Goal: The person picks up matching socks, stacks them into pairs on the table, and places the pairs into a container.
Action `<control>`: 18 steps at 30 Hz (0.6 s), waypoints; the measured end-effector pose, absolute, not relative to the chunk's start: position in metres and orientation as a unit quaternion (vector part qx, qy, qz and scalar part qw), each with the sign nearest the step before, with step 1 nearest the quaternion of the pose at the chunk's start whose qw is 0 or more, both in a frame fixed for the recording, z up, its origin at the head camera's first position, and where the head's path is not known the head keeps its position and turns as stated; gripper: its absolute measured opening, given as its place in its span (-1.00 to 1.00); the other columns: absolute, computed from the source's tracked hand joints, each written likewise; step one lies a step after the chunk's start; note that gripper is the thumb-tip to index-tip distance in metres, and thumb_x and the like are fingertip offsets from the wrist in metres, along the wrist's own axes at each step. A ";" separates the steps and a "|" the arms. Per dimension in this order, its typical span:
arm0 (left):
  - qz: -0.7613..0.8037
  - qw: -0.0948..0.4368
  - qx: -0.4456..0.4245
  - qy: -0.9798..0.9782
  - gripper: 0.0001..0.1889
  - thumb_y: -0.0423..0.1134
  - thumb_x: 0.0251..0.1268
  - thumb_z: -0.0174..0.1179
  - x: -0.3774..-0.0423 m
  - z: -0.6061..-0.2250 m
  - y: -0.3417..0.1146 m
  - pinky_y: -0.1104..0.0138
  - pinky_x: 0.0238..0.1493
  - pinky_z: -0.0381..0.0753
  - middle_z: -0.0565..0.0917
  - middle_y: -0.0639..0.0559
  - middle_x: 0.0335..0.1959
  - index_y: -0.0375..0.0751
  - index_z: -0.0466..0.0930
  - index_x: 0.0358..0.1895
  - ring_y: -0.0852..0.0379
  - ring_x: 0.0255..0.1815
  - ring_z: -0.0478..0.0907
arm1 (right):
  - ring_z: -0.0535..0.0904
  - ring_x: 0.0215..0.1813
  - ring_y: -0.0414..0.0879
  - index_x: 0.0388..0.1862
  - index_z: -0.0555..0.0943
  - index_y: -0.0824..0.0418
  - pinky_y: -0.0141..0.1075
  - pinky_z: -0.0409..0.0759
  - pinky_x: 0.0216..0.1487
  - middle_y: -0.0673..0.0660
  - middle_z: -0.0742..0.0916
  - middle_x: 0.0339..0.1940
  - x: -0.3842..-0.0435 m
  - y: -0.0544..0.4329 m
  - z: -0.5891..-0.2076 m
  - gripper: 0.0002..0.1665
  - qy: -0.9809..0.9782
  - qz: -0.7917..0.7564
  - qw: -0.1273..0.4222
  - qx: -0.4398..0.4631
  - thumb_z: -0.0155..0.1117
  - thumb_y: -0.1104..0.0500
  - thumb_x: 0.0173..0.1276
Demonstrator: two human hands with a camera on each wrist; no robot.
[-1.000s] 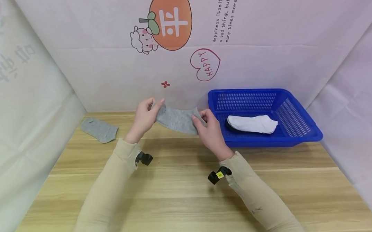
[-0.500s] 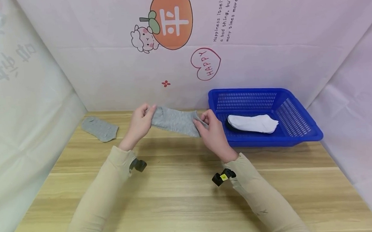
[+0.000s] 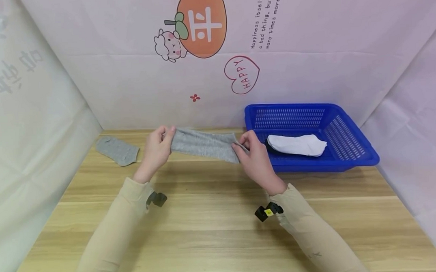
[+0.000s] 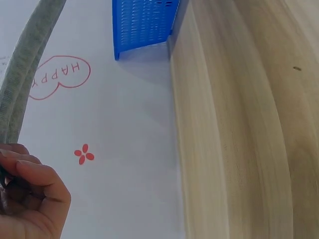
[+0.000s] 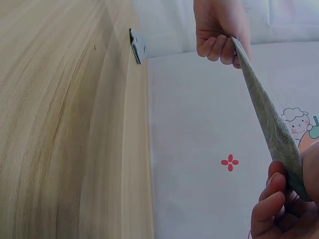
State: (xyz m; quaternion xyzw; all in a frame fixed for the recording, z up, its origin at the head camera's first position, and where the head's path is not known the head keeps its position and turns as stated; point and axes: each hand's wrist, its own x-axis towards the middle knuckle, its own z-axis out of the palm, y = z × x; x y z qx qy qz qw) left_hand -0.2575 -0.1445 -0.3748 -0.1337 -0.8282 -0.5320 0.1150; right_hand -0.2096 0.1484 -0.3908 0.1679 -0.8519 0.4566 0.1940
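Note:
A grey sock [image 3: 205, 145] is stretched in the air between my two hands, above the back of the table. My left hand [image 3: 155, 150] pinches its left end between thumb and curled fingers. At the other end, my right hand [image 3: 256, 160] pinches the sock's opening. In the right wrist view the sock [image 5: 269, 117] appears edge-on, running from the left hand [image 5: 222, 30] down to the right fingers [image 5: 271, 201]. A second grey sock [image 3: 117, 150] lies flat on the table, left of my left hand.
At the back right stands a blue basket [image 3: 350, 162] with slotted walls. Inside it lie white socks [image 3: 296, 144] over something black at their left end. The wooden table [image 3: 207, 225] meets a white printed cloth [image 3: 135, 87] behind, with cloth on both sides.
My left hand has moved left and nearer, and my right hand slightly right and nearer, so the grey sock is pulled longer and straighter. The other socks and the basket stay put.

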 end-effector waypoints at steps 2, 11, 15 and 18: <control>-0.522 0.126 -0.137 -0.833 -0.57 0.00 0.66 -0.02 -0.256 -0.376 -0.145 0.34 -0.70 0.24 0.33 0.03 -0.77 -0.23 0.39 -0.42 0.20 -0.78 0.24 | 0.22 -0.66 -0.14 -0.15 0.34 0.17 -0.24 0.24 -0.57 0.03 0.36 -0.63 -0.208 0.149 -0.391 -0.77 -0.852 0.454 0.194 0.172 0.26 0.21 0.54; -0.512 0.108 -0.159 -0.837 -0.69 -0.06 0.62 0.07 -0.244 -0.376 -0.142 0.33 -0.72 0.21 0.29 0.05 -0.79 -0.27 0.49 -0.23 0.19 -0.80 0.17 | 0.09 -0.70 -0.22 0.08 0.37 0.19 -0.30 0.12 -0.67 0.00 0.29 -0.70 -0.199 0.155 -0.391 -0.74 -0.853 0.454 0.176 0.187 0.22 0.19 0.57; -0.531 0.089 -0.165 -0.827 -0.76 -0.17 0.59 0.11 -0.240 -0.376 -0.141 0.32 -0.66 0.25 0.35 0.05 -0.75 -0.32 0.42 0.00 0.15 -0.75 0.23 | 0.13 -0.72 -0.18 0.26 0.37 0.15 -0.29 0.17 -0.70 -0.01 0.31 -0.71 -0.196 0.158 -0.391 -0.66 -0.853 0.450 0.173 0.197 0.15 0.20 0.60; -0.531 0.080 -0.169 -0.827 -0.76 -0.24 0.58 0.12 -0.236 -0.375 -0.141 0.31 -0.61 0.27 0.38 0.04 -0.72 -0.32 0.36 0.07 0.14 -0.72 0.25 | 0.18 -0.74 -0.17 0.30 0.36 0.12 -0.28 0.19 -0.72 0.00 0.34 -0.71 -0.194 0.161 -0.392 -0.66 -0.856 0.439 0.180 0.207 0.09 0.23 0.62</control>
